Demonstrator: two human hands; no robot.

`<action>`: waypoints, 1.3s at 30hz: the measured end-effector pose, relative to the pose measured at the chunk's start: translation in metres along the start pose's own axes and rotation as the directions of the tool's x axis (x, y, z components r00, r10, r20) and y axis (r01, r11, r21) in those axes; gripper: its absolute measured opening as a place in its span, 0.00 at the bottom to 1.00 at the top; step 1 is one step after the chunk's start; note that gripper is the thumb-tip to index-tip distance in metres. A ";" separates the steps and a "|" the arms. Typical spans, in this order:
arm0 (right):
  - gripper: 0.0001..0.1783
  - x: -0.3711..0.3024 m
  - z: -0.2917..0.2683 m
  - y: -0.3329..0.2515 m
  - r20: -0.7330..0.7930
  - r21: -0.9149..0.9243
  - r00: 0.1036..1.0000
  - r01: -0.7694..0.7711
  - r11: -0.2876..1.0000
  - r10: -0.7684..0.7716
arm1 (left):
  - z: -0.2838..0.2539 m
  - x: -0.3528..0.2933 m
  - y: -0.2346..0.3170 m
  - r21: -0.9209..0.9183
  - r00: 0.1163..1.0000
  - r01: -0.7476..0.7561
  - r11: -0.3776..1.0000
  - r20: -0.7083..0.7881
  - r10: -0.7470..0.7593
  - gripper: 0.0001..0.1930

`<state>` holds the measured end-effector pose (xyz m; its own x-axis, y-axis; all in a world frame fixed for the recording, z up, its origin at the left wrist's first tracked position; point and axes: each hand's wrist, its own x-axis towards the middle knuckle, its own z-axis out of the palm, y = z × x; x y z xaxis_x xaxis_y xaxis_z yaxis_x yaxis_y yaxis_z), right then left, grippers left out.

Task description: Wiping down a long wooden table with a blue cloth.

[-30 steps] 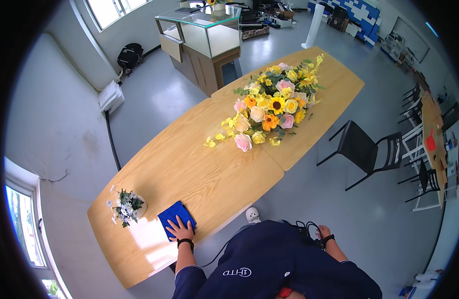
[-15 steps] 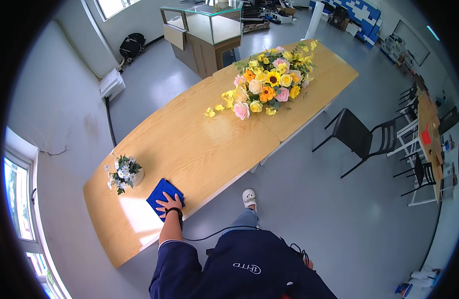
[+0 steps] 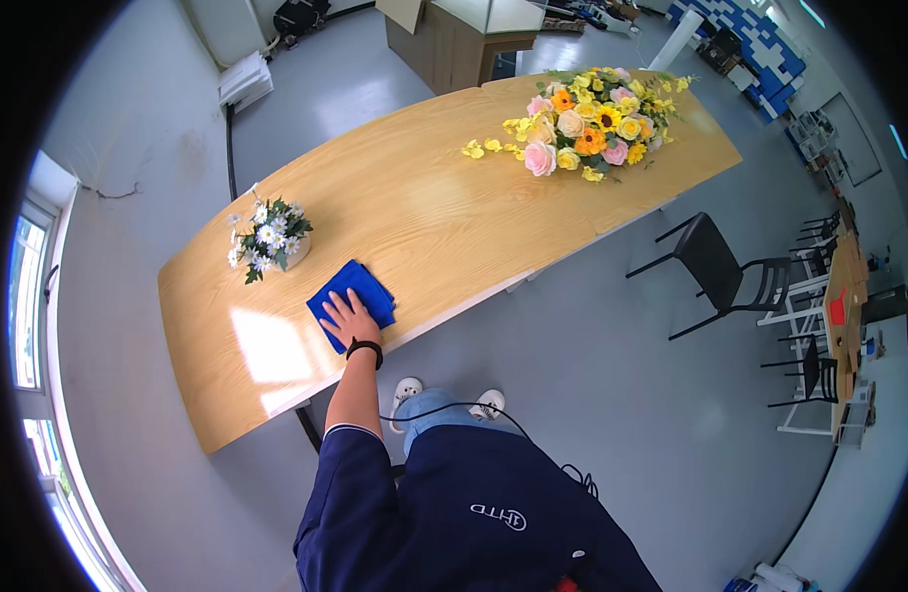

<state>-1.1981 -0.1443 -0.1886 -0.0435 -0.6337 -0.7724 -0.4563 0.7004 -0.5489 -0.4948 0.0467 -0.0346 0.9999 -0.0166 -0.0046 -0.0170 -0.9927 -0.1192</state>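
My left hand point(image 3: 349, 315) lies flat with its fingers spread on a folded blue cloth point(image 3: 371, 286), which rests on the wooden tabletop by the near edge. A black band circles that wrist. Just beyond the cloth, to the left, stands a white pot point(image 3: 298, 255) of small white daisies point(image 3: 270, 233) with green leaves. My right hand is not in the picture.
On the far right part of the long table point(image 3: 414, 217) lies a large arrangement of yellow, pink and orange flowers point(image 3: 592, 123). A black chair point(image 3: 710, 259) stands right of the table. Beyond is a wood-sided display case point(image 3: 444, 44). A thin cable point(image 3: 444, 405) crosses my legs.
The view has shifted, so the table sits higher and both my shoes now show. My left hand stays flat on the cloth. A bit of my right hand, visible earlier, has gone from sight.
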 end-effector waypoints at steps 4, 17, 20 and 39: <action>0.10 0.024 0.003 0.003 0.070 -0.052 0.994 0.082 0.995 -0.078 | 0.010 0.006 0.004 -0.313 0.997 -0.080 0.946 -0.036 0.072 0.26; 0.12 -0.066 0.167 -0.149 0.278 -0.535 0.959 0.206 0.820 -0.060 | 0.022 -0.008 -0.224 -0.186 0.977 0.192 0.964 0.127 -0.170 0.27; 0.11 -0.124 0.233 -0.188 0.342 -0.642 0.933 0.321 0.697 -0.115 | 0.032 -0.011 -0.307 -0.114 0.890 0.411 0.905 0.264 -0.371 0.28; 0.14 -0.192 0.215 -0.079 -0.045 -0.256 0.997 0.051 0.965 -0.064 | 0.027 0.105 -0.272 -0.027 0.915 0.140 0.990 0.385 -0.119 0.31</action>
<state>-0.9626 -0.0074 -0.0651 -0.0538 -0.6913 -0.7205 -0.6704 0.5598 -0.4870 -0.3853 0.3179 -0.0296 0.9161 0.1485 -0.3725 0.1229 -0.9882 -0.0918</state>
